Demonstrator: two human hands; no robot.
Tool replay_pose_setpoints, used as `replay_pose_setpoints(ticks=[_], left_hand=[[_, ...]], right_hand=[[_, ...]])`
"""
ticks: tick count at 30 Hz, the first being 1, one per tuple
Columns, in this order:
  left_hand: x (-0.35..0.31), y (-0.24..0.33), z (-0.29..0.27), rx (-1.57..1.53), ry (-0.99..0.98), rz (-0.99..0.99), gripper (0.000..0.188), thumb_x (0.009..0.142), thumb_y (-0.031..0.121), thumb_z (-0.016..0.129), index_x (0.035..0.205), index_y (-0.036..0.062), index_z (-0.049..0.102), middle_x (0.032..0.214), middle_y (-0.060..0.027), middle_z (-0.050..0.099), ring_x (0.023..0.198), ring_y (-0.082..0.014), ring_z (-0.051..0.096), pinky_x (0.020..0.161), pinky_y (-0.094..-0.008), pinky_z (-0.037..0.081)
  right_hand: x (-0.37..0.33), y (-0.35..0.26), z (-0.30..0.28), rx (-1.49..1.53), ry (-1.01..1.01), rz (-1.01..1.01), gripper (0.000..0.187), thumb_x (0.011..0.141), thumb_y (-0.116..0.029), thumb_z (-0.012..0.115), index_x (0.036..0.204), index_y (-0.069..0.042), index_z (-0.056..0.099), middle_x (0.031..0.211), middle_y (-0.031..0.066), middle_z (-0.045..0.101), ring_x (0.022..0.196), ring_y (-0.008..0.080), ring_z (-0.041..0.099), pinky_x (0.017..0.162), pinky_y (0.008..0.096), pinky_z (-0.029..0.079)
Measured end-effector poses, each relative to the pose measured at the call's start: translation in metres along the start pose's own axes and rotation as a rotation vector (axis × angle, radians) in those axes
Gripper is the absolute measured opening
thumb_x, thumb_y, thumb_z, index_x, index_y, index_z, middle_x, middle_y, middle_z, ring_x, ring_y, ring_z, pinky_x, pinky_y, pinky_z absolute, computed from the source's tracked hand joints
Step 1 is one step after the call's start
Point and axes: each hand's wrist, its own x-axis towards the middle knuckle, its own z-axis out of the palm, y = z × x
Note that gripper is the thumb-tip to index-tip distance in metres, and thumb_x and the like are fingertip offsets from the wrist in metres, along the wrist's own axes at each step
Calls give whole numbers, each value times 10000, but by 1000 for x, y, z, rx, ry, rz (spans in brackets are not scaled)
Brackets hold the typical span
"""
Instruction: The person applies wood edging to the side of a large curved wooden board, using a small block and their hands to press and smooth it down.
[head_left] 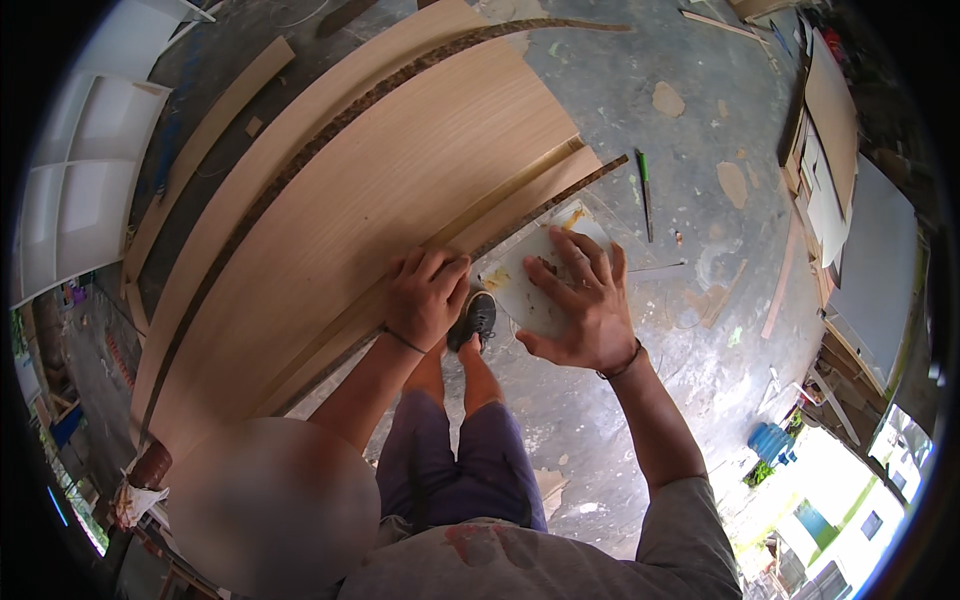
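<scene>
A long wood-grain panel [430,130] lies slantwise in front of me, with a narrower board along its near side. A thin mottled brown edging strip [555,204] follows the near edge, and its far end sticks out past the corner. My left hand [428,298] is closed over that edge, fingers curled on the board and the strip at the thumb side. To its right my right hand [590,305] is open, fingers spread, above a whitish sheet [515,300] with yellow-brown stains. Whether the fingertips touch the sheet I cannot tell.
Another brown strip [300,160] curves across the panel. A slim green-handled tool [645,195] lies on the stained concrete floor [690,140]. White shelving [95,160] stands at left, and boards [870,270] lean at right. A blurred round shape [275,510] covers the lower left.
</scene>
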Motion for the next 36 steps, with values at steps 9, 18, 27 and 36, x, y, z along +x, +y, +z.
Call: replay_pose_setpoints(ticks=[9,18,27,36], left_hand=[[1,1,-1,29,4,17,144,812,155,690,955,142,686,933,23,629,844,-207,612,768,-374,427],[2,1,-1,40,-18,16,149,804,152,680,953,141,680,927,32,632,851,-203,607,772,-373,430],[5,4,-4,49,-16,22,171,774,142,681,945,145,681,917,35,629,841,-202,602,768,-373,430],[4,3,-3,45,-17,17,160,770,139,679,930,144,684,913,33,627,828,-209,596,762,-373,428]], right_hand=[[3,17,33,-128,-15,28,735,581,-500,784,1247,-229,628,1475,120,397,1342,316,354,1006,709,230],[3,11,27,-158,-81,67,716,595,-508,773,1241,-232,634,1462,121,407,1341,310,357,1020,701,211],[12,4,17,-196,-73,36,693,619,-521,753,1236,-226,639,1426,121,447,1339,284,362,1011,702,215],[14,6,16,-195,-136,66,689,633,-525,741,1242,-222,636,1430,124,446,1344,286,358,1018,701,203]])
